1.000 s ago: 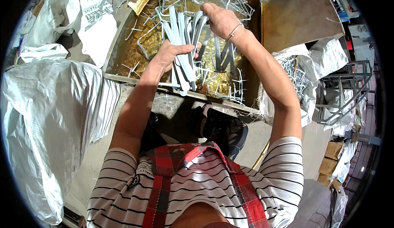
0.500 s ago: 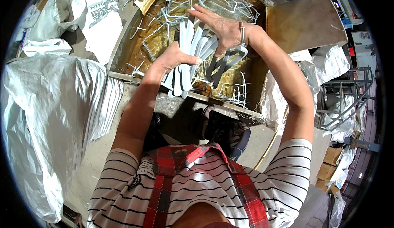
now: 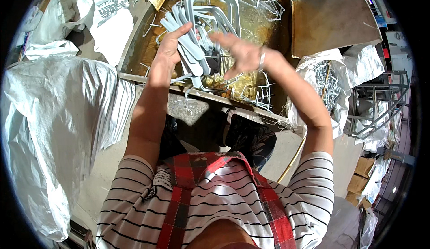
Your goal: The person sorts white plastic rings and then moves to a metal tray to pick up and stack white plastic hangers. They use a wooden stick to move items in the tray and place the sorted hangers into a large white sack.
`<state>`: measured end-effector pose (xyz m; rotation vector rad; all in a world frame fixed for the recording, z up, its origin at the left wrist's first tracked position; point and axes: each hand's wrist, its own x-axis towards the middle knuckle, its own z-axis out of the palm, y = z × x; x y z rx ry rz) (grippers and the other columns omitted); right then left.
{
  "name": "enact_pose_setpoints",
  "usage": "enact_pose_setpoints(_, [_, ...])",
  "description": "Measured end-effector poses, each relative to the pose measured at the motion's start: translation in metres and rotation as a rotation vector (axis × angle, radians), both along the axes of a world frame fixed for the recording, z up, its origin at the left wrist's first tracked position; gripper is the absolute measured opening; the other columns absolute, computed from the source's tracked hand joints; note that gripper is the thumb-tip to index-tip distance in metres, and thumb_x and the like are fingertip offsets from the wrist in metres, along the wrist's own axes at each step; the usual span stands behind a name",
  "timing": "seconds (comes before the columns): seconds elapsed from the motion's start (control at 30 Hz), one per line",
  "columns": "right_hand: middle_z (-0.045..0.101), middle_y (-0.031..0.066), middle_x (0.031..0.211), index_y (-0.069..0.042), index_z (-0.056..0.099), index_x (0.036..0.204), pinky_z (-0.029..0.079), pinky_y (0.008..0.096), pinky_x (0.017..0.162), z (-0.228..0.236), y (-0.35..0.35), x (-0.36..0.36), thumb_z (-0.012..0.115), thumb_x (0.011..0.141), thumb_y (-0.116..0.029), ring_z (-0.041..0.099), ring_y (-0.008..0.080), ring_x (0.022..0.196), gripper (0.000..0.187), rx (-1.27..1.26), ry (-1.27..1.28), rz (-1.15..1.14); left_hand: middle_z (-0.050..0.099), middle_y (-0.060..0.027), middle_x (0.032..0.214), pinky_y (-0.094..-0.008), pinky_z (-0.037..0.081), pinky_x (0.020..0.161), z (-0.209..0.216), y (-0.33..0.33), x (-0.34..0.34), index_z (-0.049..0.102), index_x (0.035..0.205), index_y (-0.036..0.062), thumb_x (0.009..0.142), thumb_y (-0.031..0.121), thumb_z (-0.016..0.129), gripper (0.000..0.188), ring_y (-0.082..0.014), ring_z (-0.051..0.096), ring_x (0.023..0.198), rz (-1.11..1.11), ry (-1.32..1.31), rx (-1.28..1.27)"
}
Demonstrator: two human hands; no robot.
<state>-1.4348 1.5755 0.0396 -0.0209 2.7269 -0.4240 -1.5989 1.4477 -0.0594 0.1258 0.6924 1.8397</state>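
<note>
My left hand [image 3: 172, 46] is closed on a bundle of pale grey U-shaped handles [image 3: 193, 51], thumb across the top. The bundle tilts over the near part of a metal trough [image 3: 134, 76], its bent ends pointing away from me. Some dark strips show among the pale ones. Just right of the bundle, my right hand [image 3: 244, 56] is blurred, its fingers stretched out and apart, with nothing seen in it. Beneath both hands, yellowish liquid [image 3: 257, 36] lies in the trough. Thin white branched pieces [image 3: 262, 94] are at its near right corner.
More bent pale frames [image 3: 260, 0] lie at the trough's far side. A brown board [image 3: 336, 22] adjoins its right side. Below the board, a white sack [image 3: 307, 76] holds many small grey pieces [image 3: 327, 85]. Large white sacks [image 3: 58, 101] stand at left, and a metal rack [image 3: 380, 105] at right.
The bundle has swung left and tilted, with its U-bends now showing at the far end. My left hand has moved left and up; my right hand has come off the pieces and lowered slightly.
</note>
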Motion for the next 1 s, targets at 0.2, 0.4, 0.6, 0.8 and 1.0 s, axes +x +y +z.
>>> enact_pose_setpoints(0.2, [0.057,0.0186,0.109,-0.008,0.059,0.11,0.018,0.046,0.107,-0.056,-0.031,-0.007,0.075,0.058,-0.045,0.04,0.0336,0.118,0.066,-0.007,0.332,-0.031,0.059,-0.009,0.076,-0.0346,0.049,0.062,-0.008,0.005,0.001,0.057,0.091,0.0007,0.082,0.018,0.063,0.021,-0.0194,0.057,0.065,0.021,-0.114,0.057])
enact_pose_setpoints(0.4, [0.062,0.0119,0.096,-0.012,0.064,0.095,0.004,0.0542,0.107,-0.051,-0.025,-0.024,0.059,0.072,-0.029,0.044,0.0275,0.115,0.029,0.389,0.295,0.149,0.061,-0.0075,0.073,-0.0339,0.053,0.057,-0.002,0.001,-0.003,0.058,0.087,0.003,0.08,0.024,0.065,0.023,-0.0185,0.06,0.06,0.112,-0.096,0.022])
enact_pose_setpoints(0.6, [0.056,0.0018,0.055,-0.015,0.062,0.058,0.014,0.0541,0.106,-0.039,-0.03,-0.005,0.054,0.066,-0.014,0.056,0.0222,0.077,0.012,0.391,0.241,0.183,0.06,-0.0058,0.072,-0.0349,0.052,0.063,-0.012,0.004,-0.014,0.057,0.082,0.0041,0.082,0.026,0.063,0.023,-0.02,0.059,0.063,0.373,-0.113,-0.11])
enact_pose_setpoints(0.8, [0.064,0.0089,0.068,0.0,0.062,0.075,0.049,0.0244,0.052,-0.012,-0.009,0.025,0.061,0.081,-0.015,0.058,0.0117,0.053,0.016,-0.857,0.325,-0.788,0.062,-0.0054,0.081,-0.0412,0.05,0.069,-0.013,-0.008,-0.03,0.058,0.092,0.0062,0.085,0.034,0.059,0.028,-0.0219,0.06,0.072,0.597,-0.199,-0.141])
enact_pose_setpoints(1.0, [0.065,0.0079,0.073,-0.003,0.066,0.085,0.049,0.0234,0.055,-0.021,-0.03,0.013,0.065,0.076,-0.017,0.059,0.0102,0.063,0.017,-0.952,0.512,-0.997,0.06,-0.0068,0.094,-0.0449,0.045,0.083,-0.023,-0.012,-0.038,0.057,0.095,0.0063,0.084,0.041,0.057,0.036,-0.0259,0.056,0.089,0.75,-0.234,-0.03])
